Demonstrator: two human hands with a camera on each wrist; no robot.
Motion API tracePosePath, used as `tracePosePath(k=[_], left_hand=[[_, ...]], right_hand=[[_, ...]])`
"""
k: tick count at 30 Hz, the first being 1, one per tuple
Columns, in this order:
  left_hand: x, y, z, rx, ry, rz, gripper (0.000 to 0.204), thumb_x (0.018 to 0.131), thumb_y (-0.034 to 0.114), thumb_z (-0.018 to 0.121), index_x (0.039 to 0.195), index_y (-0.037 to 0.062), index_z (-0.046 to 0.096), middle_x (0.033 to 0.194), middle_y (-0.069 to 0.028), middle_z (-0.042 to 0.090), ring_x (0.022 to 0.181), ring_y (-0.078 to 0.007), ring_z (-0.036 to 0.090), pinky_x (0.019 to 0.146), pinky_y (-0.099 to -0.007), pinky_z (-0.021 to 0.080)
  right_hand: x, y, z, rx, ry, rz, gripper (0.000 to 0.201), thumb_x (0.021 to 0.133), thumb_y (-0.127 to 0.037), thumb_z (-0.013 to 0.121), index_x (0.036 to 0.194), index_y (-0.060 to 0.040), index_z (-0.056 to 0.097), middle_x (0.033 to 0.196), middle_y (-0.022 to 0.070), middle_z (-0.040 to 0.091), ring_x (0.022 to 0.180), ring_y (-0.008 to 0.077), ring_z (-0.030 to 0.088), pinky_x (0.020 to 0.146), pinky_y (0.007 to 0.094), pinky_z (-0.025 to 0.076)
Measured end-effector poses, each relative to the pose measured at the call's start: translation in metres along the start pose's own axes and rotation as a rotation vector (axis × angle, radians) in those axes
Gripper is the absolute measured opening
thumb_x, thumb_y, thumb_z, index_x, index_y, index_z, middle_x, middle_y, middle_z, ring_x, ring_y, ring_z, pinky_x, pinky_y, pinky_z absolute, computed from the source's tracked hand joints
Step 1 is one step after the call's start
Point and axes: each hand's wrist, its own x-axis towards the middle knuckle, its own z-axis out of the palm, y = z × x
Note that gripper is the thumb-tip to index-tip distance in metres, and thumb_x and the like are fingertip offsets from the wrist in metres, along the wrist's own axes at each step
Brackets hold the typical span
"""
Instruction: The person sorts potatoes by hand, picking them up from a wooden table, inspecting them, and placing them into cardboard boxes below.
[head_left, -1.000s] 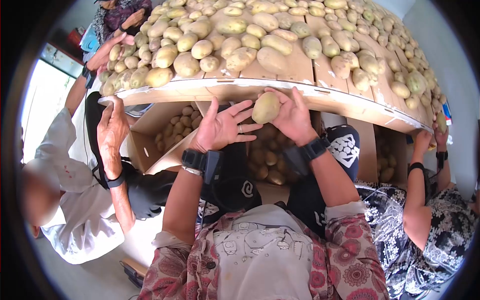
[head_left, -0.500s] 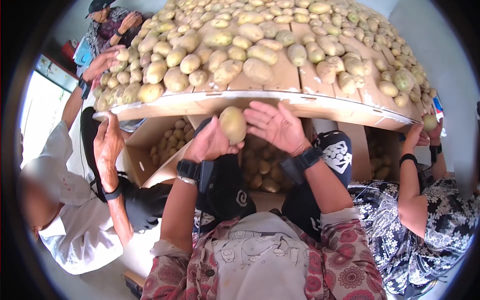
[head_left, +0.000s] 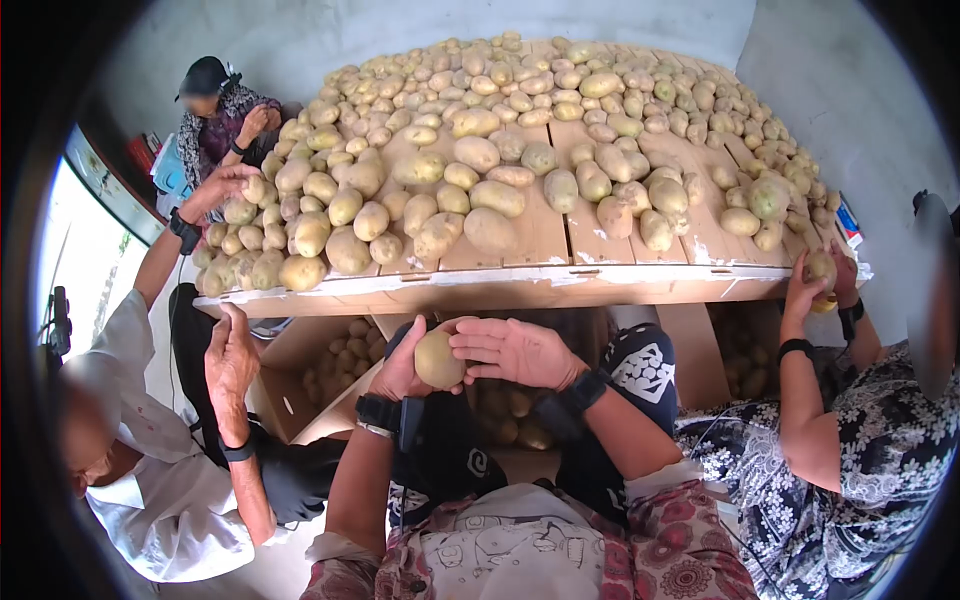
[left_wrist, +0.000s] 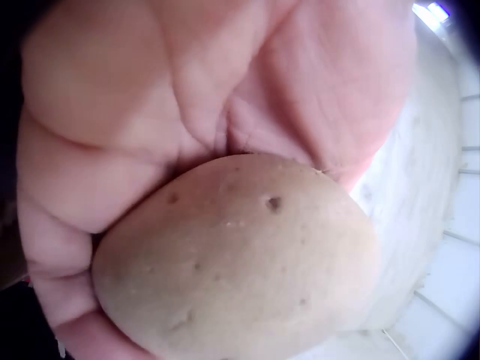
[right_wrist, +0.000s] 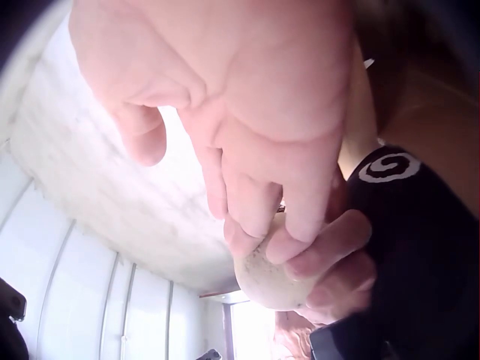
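Observation:
In the head view, my left hand point(head_left: 398, 372) grips a yellowish potato point(head_left: 438, 360) in front of the table edge. The left wrist view shows this oval potato point(left_wrist: 240, 259) against the palm, small pits on its skin and fingers curled round its far side. My right hand point(head_left: 525, 352) lies beside it, fingers extended and fingertips at the potato's right side. From the right wrist, the fingers point(right_wrist: 300, 217) reach down onto the potato point(right_wrist: 262, 277), while the left hand's fingers wrap it from the other side.
A cardboard-covered table point(head_left: 500, 290) carries a wide spread of potatoes point(head_left: 490, 230). Beneath it stand cardboard boxes point(head_left: 285, 395) with potatoes inside. A person point(head_left: 170, 430) sits at left, another point(head_left: 850, 420) at right holding a potato, and a third point(head_left: 225, 125) at the far left corner.
The potato passed from my right hand into my left, which was spread open a second ago. Both hands moved left, and the right fingers now touch the potato. The camera view tilted up.

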Motion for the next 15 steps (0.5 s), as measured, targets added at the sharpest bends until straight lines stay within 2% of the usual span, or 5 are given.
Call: tracePosePath(k=[4, 8, 11, 14, 15], left_hand=[[0.0039, -0.0004, 0.0016, -0.071, 0.005, 0.018, 0.075, 0.085, 0.071, 0.022, 0.135, 0.0155, 0.035, 0.111, -0.009, 0.056, 0.08, -0.0266, 0.06, 0.058, -0.036, 0.051], [0.0076, 0.0001, 0.0037, -0.1, -0.042, 0.05, 0.076, 0.087, 0.069, 0.021, 0.137, 0.0137, 0.032, 0.116, -0.009, 0.054, 0.088, -0.0268, 0.06, 0.064, -0.036, 0.05], [0.0058, -0.0034, 0.0002, -0.213, -0.128, 0.103, 0.078, 0.086, 0.07, 0.02, 0.14, 0.0144, 0.028, 0.123, -0.0103, 0.051, 0.096, -0.0312, 0.059, 0.072, -0.0393, 0.051], [0.0082, -0.0046, 0.0009, -0.258, -0.201, 0.152, 0.088, 0.081, 0.076, 0.019, 0.144, 0.0158, 0.019, 0.135, -0.014, 0.041, 0.112, -0.0412, 0.05, 0.085, -0.0448, 0.048], [0.0075, -0.0024, 0.0036, -0.247, -0.18, 0.162, 0.091, 0.079, 0.078, 0.019, 0.144, 0.0142, 0.018, 0.136, -0.0155, 0.039, 0.115, -0.0419, 0.047, 0.088, -0.0455, 0.046]], right_hand=[[-0.0013, -0.0023, 0.0019, -0.056, 0.025, -0.062, 0.06, 0.095, -0.039, 0.032, 0.14, -0.0008, 0.024, 0.143, 0.015, 0.031, 0.131, 0.0244, 0.033, 0.105, 0.039, 0.031], [-0.0045, -0.0028, -0.0011, -0.086, 0.052, -0.077, 0.058, 0.095, -0.036, 0.032, 0.14, 0.0002, 0.024, 0.144, 0.0162, 0.03, 0.132, 0.0256, 0.031, 0.107, 0.0392, 0.027], [-0.0071, -0.0026, -0.0031, -0.11, 0.047, -0.123, 0.058, 0.095, -0.035, 0.031, 0.14, 0.0012, 0.024, 0.144, 0.0176, 0.028, 0.133, 0.0272, 0.029, 0.108, 0.0404, 0.024], [-0.0087, -0.004, -0.0057, -0.11, 0.081, -0.204, 0.058, 0.094, -0.036, 0.031, 0.138, 0.0014, 0.027, 0.143, 0.0179, 0.03, 0.134, 0.0279, 0.029, 0.108, 0.0408, 0.023], [-0.0095, -0.0038, -0.0068, -0.097, 0.126, -0.205, 0.058, 0.094, -0.037, 0.032, 0.137, 0.0018, 0.03, 0.143, 0.0174, 0.032, 0.133, 0.0282, 0.03, 0.108, 0.0409, 0.023]])
